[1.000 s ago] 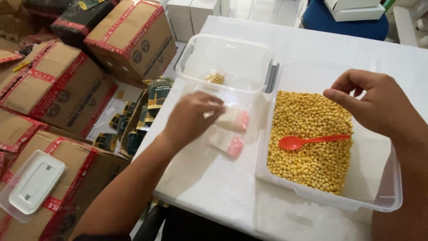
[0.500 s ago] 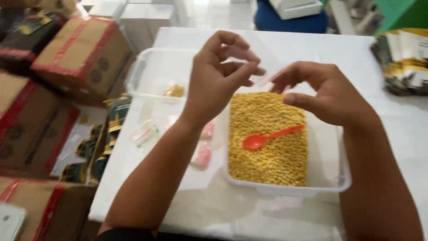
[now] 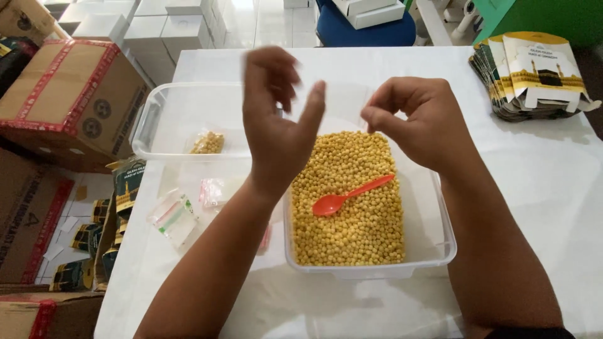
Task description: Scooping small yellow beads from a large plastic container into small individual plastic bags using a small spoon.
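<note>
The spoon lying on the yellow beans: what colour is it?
Orange-red; the spoon shows clearly in the head view.

A white table (image 3: 553, 188) was seen carrying two clear plastic tubs: one (image 3: 440, 251) filled with yellow beans near the front edge, another (image 3: 151, 119) almost empty toward the left edge. Small plastic bags (image 3: 173, 216) lay beside the left edge, and printed cartons (image 3: 534, 75) were stacked at the far right corner.

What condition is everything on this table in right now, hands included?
Left hand: raised, fingers spread, holding nothing I can make out.
Right hand: raised, fingertips pinched.
Clear tub: open, partly filled with yellow beans.
Orange spoon: lying on the beans.
Second tub: open, nearly empty.
</note>
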